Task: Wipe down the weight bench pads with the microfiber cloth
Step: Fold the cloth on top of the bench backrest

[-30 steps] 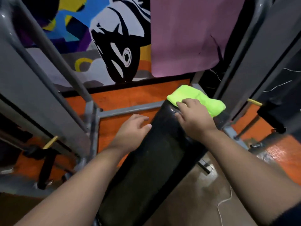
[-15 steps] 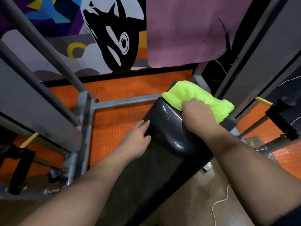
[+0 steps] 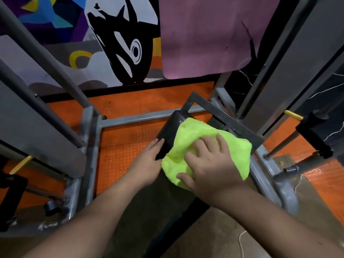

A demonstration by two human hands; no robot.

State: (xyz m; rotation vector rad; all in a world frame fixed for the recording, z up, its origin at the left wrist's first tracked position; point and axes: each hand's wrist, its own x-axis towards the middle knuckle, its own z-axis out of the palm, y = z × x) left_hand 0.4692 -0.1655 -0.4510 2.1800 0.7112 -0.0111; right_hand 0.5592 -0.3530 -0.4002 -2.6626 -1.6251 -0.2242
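Note:
A black weight bench pad (image 3: pixel 149 211) runs from the lower middle up to its far end near the grey frame. A neon yellow-green microfiber cloth (image 3: pixel 188 144) lies spread over that far end. My right hand (image 3: pixel 210 164) lies flat on the cloth with fingers spread, pressing it onto the pad. My left hand (image 3: pixel 147 162) rests with straight fingers against the pad's left side edge, beside the cloth.
Grey steel rack uprights (image 3: pixel 46 58) slope on the left and right (image 3: pixel 290 58). A grey floor crossbar (image 3: pixel 137 118) lies beyond the pad on orange rubber flooring (image 3: pixel 122 146). A pink mat (image 3: pixel 204 34) hangs on the painted wall. A white cord (image 3: pixel 242 243) trails on the brown floor.
The cloth has been pulled from the pad's far tip back toward me and now covers more of the top. My right hand went from bunched to flat and spread. My left hand stayed on the pad's side.

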